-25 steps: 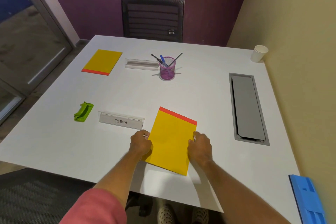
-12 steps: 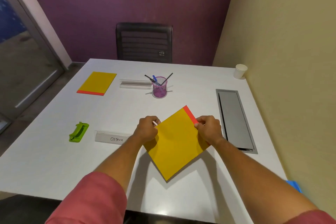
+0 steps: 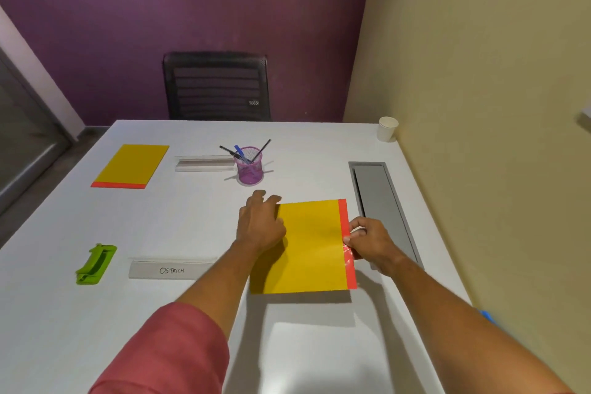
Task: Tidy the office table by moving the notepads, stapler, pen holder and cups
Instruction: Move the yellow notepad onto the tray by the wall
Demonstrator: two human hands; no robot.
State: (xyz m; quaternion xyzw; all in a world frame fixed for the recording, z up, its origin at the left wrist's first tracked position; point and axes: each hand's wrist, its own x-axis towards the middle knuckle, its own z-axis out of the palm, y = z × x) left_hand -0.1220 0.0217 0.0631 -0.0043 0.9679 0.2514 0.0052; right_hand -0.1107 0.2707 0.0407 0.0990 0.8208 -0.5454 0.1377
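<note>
A yellow notepad with a red edge strip (image 3: pixel 310 246) lies in front of me, its red strip pointing right. My left hand (image 3: pixel 260 224) holds its left edge, fingers curled over the far corner. My right hand (image 3: pixel 367 240) pinches the red strip on the right side. A second yellow notepad (image 3: pixel 131 166) lies at the far left of the white table (image 3: pixel 192 217). A pink mesh pen holder (image 3: pixel 249 166) with several pens stands mid-table. A green stapler (image 3: pixel 96 264) sits at the near left. A white paper cup (image 3: pixel 387 128) stands in the far right corner.
A name plate reading OSTRICH (image 3: pixel 171 269) lies between stapler and notepad; another name plate (image 3: pixel 204 164) lies beside the pen holder. A grey cable hatch (image 3: pixel 380 211) is set into the table at right. A black chair (image 3: pixel 217 86) stands behind. A yellow wall borders the right side.
Both hands lifted the near notepad from the table's front edge, carried it farther away and to the right, and turned it clockwise so its red strip now faces right.
</note>
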